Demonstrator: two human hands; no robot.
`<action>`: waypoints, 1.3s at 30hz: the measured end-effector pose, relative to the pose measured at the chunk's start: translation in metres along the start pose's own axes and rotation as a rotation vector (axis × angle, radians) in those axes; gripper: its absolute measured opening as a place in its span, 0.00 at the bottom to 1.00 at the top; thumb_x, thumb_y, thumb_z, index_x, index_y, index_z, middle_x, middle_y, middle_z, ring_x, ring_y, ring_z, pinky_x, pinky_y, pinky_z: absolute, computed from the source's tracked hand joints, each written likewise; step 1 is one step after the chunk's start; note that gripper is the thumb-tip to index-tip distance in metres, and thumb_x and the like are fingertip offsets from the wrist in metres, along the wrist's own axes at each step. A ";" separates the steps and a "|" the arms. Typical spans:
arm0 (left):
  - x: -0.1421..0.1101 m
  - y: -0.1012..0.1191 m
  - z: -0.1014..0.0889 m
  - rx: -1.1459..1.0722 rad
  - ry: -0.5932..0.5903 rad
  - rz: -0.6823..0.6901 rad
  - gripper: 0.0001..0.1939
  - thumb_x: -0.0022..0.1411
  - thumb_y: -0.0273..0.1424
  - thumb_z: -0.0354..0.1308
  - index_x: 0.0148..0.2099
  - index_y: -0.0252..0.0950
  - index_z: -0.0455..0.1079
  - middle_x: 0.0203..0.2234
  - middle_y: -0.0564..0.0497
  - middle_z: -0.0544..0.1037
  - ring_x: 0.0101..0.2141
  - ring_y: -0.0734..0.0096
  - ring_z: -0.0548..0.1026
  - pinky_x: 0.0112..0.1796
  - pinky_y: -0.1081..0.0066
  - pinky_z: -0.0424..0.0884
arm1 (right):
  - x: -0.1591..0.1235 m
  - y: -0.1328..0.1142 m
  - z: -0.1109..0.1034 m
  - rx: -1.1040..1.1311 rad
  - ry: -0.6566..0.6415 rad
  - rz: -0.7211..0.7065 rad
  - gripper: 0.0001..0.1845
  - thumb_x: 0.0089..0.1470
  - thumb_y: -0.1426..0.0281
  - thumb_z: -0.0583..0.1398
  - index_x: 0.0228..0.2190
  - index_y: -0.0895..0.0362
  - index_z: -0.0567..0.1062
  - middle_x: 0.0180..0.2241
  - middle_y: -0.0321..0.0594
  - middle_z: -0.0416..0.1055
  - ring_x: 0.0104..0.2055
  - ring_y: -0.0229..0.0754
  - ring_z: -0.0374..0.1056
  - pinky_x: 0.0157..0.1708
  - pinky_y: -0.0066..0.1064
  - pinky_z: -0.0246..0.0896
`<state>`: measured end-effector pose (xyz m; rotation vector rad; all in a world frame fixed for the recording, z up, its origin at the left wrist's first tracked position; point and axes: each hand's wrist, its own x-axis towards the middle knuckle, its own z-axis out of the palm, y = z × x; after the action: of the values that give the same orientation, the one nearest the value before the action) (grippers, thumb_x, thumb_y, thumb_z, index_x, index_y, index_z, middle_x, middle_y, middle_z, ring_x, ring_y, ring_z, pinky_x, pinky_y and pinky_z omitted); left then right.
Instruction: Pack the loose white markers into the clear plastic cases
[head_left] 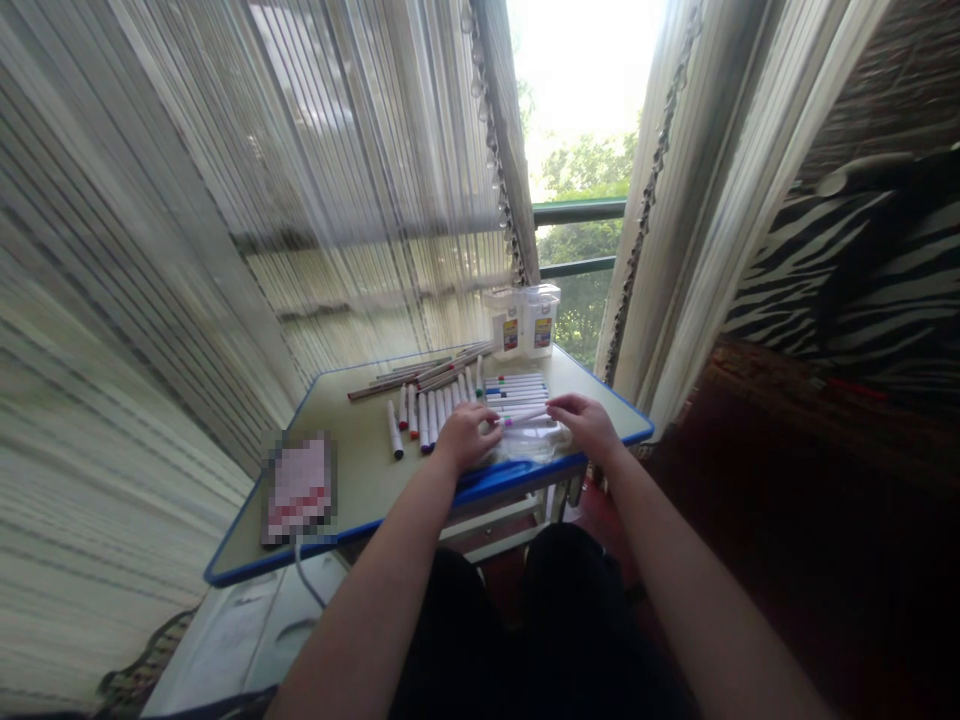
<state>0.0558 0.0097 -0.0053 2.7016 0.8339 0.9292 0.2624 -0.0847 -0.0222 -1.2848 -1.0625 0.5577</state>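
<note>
Right hand (589, 424): pinching pink-capped marker (528, 415), below frame centre.
Left hand (466, 437): curled at its left end, presumably steadying; grip unclear.
Marker row (523, 391): just above, parallel, presumably for compactness.

At the right of a blue-edged desk (352, 470), the right hand (589, 425) pinches one end of a white marker (529, 414); the left hand (466, 437) curls its fingers at the other end, by a pinkish band. Upright-pointing markers (432, 415) lie left, sideways ones (525, 386) just beyond, clear plastic boxes (544, 322) at the far edge, striped curtains (360, 150) behind.
</note>
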 end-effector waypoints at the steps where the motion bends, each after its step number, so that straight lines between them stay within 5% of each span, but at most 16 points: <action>1: 0.000 -0.001 0.000 0.004 -0.011 0.001 0.07 0.54 0.32 0.58 0.35 0.37 0.76 0.32 0.48 0.78 0.38 0.64 0.72 0.45 0.65 0.66 | 0.000 0.000 0.000 -0.016 0.001 0.006 0.15 0.38 0.60 0.65 0.27 0.57 0.77 0.25 0.37 0.75 0.29 0.40 0.69 0.35 0.33 0.64; 11: 0.000 -0.002 0.002 0.000 -0.042 -0.019 0.07 0.55 0.30 0.58 0.34 0.38 0.78 0.32 0.48 0.77 0.38 0.64 0.71 0.43 0.66 0.66 | -0.001 0.005 0.002 -0.428 0.025 -0.239 0.05 0.43 0.67 0.62 0.25 0.52 0.79 0.27 0.39 0.75 0.35 0.45 0.66 0.41 0.38 0.61; 17: 0.001 -0.004 0.003 -0.001 -0.036 -0.014 0.08 0.56 0.30 0.57 0.35 0.37 0.78 0.33 0.47 0.77 0.38 0.63 0.71 0.44 0.65 0.66 | -0.001 0.009 0.006 -0.560 0.019 -0.374 0.07 0.44 0.73 0.59 0.25 0.53 0.78 0.30 0.40 0.76 0.39 0.46 0.67 0.46 0.38 0.58; 39: 0.002 -0.001 0.001 0.020 -0.078 -0.010 0.08 0.52 0.26 0.59 0.35 0.39 0.77 0.33 0.49 0.77 0.38 0.65 0.72 0.43 0.67 0.67 | 0.001 0.015 0.009 -0.712 -0.074 -0.394 0.12 0.41 0.76 0.59 0.30 0.54 0.79 0.32 0.39 0.73 0.39 0.45 0.64 0.47 0.38 0.54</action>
<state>0.0566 0.0118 -0.0053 2.7285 0.8448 0.8116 0.2579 -0.0758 -0.0365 -1.6022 -1.6098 -0.0983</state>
